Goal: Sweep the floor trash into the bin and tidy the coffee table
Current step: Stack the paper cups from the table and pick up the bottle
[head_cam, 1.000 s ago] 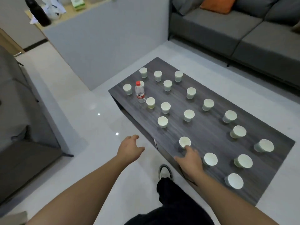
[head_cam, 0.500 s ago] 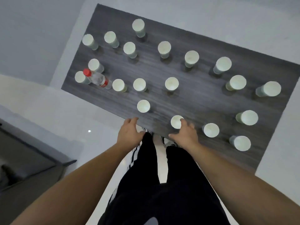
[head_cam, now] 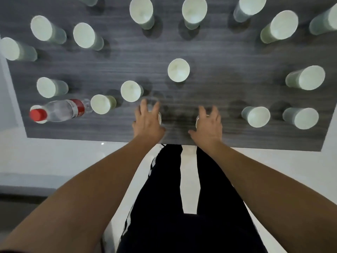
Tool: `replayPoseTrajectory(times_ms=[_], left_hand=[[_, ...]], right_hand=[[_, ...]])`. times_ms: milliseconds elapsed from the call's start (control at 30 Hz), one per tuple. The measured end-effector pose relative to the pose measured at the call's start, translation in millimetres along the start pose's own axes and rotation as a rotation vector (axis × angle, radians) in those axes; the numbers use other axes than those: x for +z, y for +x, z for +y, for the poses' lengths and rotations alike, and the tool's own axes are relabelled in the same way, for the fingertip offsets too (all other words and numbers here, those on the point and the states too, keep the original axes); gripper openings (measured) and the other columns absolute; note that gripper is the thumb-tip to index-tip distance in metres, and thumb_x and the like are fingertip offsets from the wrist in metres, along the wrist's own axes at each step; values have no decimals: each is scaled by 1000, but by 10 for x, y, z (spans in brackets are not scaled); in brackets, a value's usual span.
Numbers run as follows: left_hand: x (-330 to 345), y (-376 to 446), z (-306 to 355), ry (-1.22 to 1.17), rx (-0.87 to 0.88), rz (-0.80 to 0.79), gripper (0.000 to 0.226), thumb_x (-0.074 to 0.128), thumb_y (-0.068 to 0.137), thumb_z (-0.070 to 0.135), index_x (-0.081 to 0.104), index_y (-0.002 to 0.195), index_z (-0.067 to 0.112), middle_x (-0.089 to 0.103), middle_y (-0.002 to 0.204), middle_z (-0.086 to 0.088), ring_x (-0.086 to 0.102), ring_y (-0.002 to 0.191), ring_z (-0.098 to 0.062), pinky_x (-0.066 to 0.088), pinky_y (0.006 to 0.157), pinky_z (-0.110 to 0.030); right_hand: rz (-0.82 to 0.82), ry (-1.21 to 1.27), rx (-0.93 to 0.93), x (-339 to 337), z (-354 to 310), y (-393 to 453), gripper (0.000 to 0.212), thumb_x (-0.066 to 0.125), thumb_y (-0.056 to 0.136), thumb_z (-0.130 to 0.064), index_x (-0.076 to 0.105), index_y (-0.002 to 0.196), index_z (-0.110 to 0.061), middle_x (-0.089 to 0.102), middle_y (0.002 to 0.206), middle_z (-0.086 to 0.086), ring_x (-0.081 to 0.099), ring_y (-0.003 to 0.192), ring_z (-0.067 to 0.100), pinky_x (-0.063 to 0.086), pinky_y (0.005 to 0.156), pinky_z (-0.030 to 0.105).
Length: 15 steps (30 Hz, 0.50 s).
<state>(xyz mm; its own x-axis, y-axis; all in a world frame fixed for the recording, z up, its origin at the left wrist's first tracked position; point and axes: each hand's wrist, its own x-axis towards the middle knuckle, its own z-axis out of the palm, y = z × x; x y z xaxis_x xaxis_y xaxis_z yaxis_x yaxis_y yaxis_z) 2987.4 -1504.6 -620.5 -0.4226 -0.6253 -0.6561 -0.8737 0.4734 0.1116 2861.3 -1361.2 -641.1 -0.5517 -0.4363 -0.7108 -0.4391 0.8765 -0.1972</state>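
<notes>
The dark wood-grain coffee table [head_cam: 218, 88] carries several white paper cups, such as one [head_cam: 178, 70] in the middle. A clear water bottle [head_cam: 62, 110] with a red cap stands at the left. My left hand [head_cam: 147, 123] lies spread over a cup [head_cam: 160, 118] near the front edge, only a sliver of rim showing. My right hand [head_cam: 207, 125] covers another cup [head_cam: 197, 123] the same way. Both hands have fingers apart; a closed grip does not show. No floor trash or bin is in view.
Two more cups [head_cam: 256, 116] [head_cam: 300, 117] stand right of my right hand, and one [head_cam: 102, 104] is beside the bottle. White glossy floor [head_cam: 73, 157] runs along the table's front edge. My legs in black trousers [head_cam: 173, 198] stand against the table.
The view has dropped closer over the table. Both hands have moved forward from the table's front edge onto the top, each now over a cup.
</notes>
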Motion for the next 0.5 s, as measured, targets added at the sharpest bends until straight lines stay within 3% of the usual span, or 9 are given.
replayPoseTrajectory(times_ms=[100,200,333,433,500], left_hand=[[121,177,-87,-4,41,-68,67,77,68,16,44,125,29,28,138,-7,37,120,-36,48,76,-44],[141,239,-88,-144,73,-10,54,71,68,16,52,118,20,45,125,-9,45,109,-36,45,81,-41],[-146,269,129,-495,157,334,51,67,61,19,53,110,14,51,116,-5,49,102,-23,35,86,-24],[-434,329,378,-613,180,566,48,66,60,13,51,105,11,48,108,0,49,97,-23,40,86,-31],[-568,391,549,-601,202,607,48,66,59,12,51,105,9,45,107,3,50,96,-26,43,83,-36]], right_hand=[[30,-20,33,133,23,101,74,79,72,-19,41,135,-17,35,141,22,41,122,41,45,93,46],[58,-35,24,142,63,161,61,79,70,-22,46,121,-15,46,121,17,47,109,37,48,77,41],[67,-53,8,104,64,195,55,78,71,-25,48,116,-15,47,116,14,49,105,35,45,73,37],[23,-18,18,32,75,221,56,75,73,-25,48,121,-15,46,119,14,48,108,36,47,80,39],[-11,44,41,-27,93,233,56,75,74,-24,47,122,-15,46,121,14,47,111,36,47,84,40]])
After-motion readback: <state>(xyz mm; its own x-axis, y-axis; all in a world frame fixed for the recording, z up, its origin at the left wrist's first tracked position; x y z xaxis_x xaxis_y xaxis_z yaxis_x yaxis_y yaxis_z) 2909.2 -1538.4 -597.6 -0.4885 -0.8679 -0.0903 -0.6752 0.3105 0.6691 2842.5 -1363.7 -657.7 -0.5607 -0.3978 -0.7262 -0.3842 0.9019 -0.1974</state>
